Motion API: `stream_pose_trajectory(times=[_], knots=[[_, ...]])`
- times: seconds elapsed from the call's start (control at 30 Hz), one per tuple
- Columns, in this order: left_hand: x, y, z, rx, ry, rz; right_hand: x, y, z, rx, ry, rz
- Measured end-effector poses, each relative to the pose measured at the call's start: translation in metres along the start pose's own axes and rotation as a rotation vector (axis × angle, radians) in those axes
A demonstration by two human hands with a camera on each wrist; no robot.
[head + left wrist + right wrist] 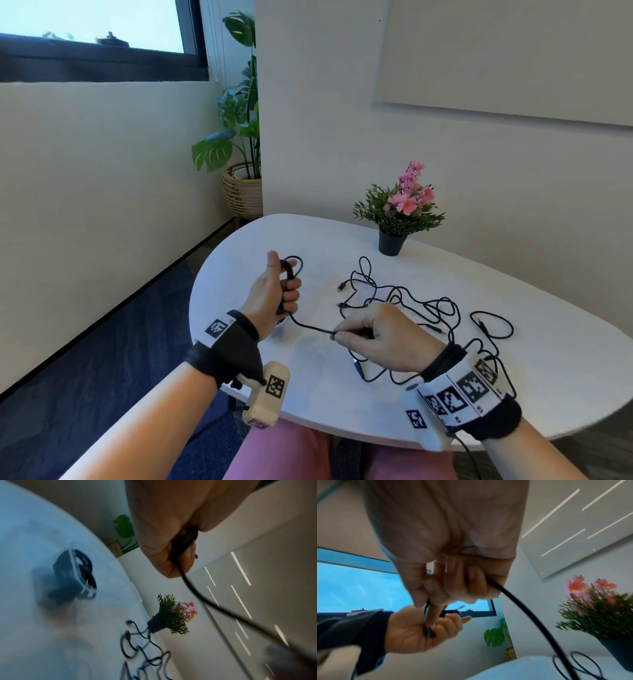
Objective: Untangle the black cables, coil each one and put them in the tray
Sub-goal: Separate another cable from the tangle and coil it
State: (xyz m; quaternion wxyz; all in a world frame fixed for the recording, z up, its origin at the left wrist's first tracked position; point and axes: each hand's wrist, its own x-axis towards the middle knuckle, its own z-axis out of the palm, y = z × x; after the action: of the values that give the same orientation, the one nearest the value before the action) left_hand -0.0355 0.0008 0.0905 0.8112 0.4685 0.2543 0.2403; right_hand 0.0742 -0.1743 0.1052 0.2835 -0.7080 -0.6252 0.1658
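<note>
My left hand [286,291] is raised above the table's left part and grips a small coil of black cable [292,270], with loops sticking out above the fist. From it a strand [310,325] runs down to my right hand [346,335], which pinches it between thumb and fingers. The right wrist view shows that strand [530,616] leaving my right hand [453,588]. The other black cables [421,305] lie tangled on the table behind my right hand. A small clear tray [75,562] with a dark coil in it shows blurred in the left wrist view.
The white rounded table [342,404] stands against the wall. A potted pink-flower plant [399,212] sits at its back edge. A tall green plant in a woven basket [241,192] stands on the floor in the corner. Loose cable loops [493,325] trail to the right.
</note>
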Motion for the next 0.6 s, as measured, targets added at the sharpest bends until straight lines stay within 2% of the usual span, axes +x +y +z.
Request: stream_pose_trajectory(times=[0.07,0.13,0.2,0.33,0.43,0.5,0.6], knots=[[-0.007,-0.003,0.01,0.362,-0.043,0.04,0.002,-0.012,-0.007,-0.048,-0.013,-0.059],[-0.015,-0.009,0.019,0.702,-0.144,0.099,0.007,-0.024,-0.013,-0.091,0.047,-0.15],[-0.022,-0.018,0.025,0.825,-0.257,0.085,0.015,-0.029,-0.021,-0.046,0.154,-0.183],[-0.025,-0.021,0.027,0.769,-0.453,-0.085,0.027,-0.015,-0.035,0.178,0.289,-0.042],[-0.033,-0.016,0.03,0.791,-0.604,-0.03,0.028,0.002,-0.034,0.397,0.261,0.049],[-0.037,-0.016,0.031,0.743,-0.643,0.03,0.026,0.007,-0.028,0.518,0.253,0.064],[-0.034,-0.011,0.03,0.484,-0.609,0.013,0.023,0.015,-0.018,0.647,0.274,0.104]])
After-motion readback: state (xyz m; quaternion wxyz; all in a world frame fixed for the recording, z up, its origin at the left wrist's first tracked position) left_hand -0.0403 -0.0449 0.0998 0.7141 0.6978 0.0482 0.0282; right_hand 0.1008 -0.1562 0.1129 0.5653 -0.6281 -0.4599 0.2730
